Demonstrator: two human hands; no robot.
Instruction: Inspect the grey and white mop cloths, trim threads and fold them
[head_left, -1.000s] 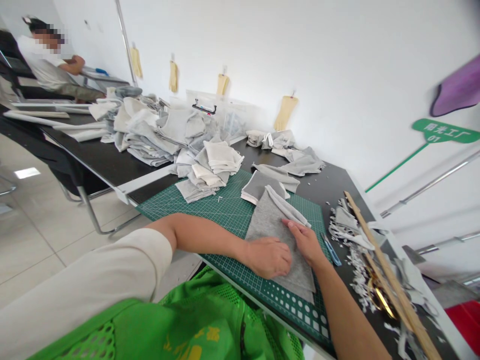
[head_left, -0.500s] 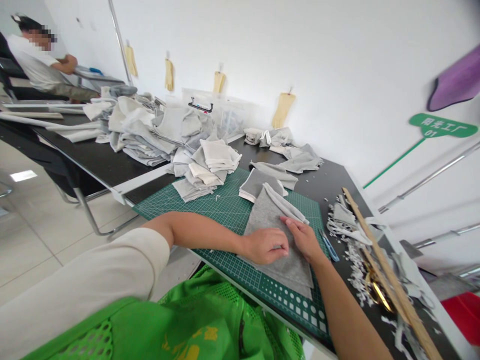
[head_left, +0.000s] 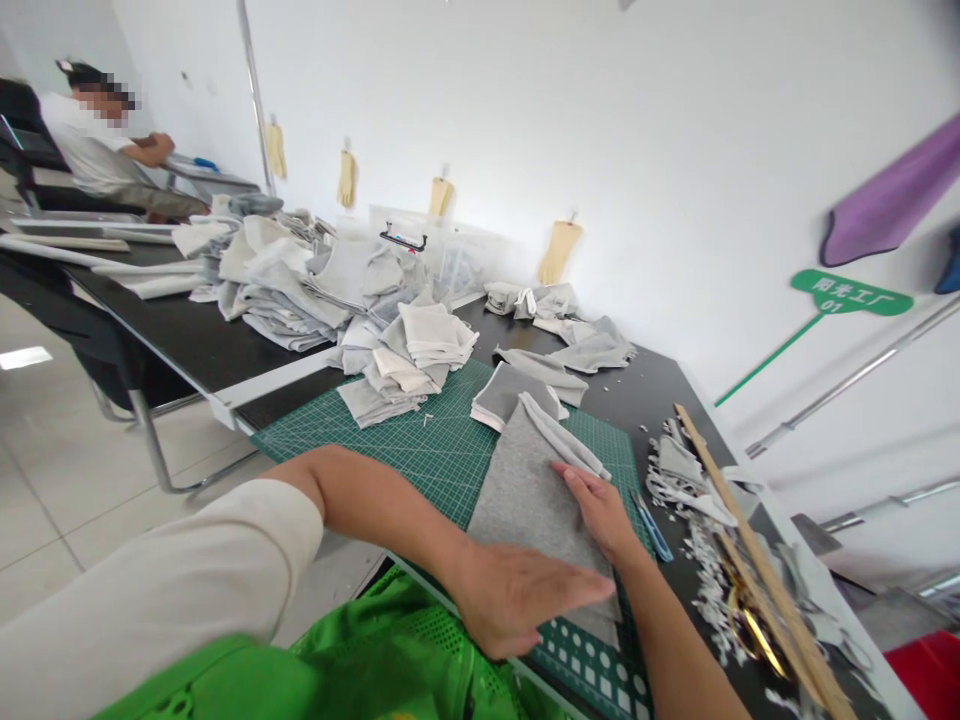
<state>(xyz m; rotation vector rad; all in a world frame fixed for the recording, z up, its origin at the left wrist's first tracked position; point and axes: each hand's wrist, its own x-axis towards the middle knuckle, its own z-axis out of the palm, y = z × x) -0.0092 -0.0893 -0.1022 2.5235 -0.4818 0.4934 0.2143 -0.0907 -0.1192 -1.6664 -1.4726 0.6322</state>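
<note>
A piece of grey fabric (head_left: 521, 475) with a folded strip along its upper right edge lies on the green cutting mat (head_left: 442, 440). My left hand (head_left: 517, 600) is over the fabric's near part, fingers stretched out and pointing right, holding nothing. I cannot tell whether its edge touches the cloth. My right hand (head_left: 596, 510) rests on the fabric's right side, its visible fingers extended just below the folded strip. Just beyond the fabric is a small stack of grey and whitish pieces (head_left: 514, 390). A blue-handled cutting tool (head_left: 654, 528) lies right of my right hand.
A large heap of grey and white fabric (head_left: 300, 270) covers the table's far left. Folded pieces (head_left: 427, 335) sit on the mat's far edge. At right are scraps (head_left: 709, 580), a wooden strip (head_left: 750, 540) and gold-handled scissors (head_left: 757, 635). A person (head_left: 112, 150) sits far left.
My left hand has moved toward me and its curled fingers have straightened out. My right hand stays at the same spot on the fabric. The view has shifted slightly.
</note>
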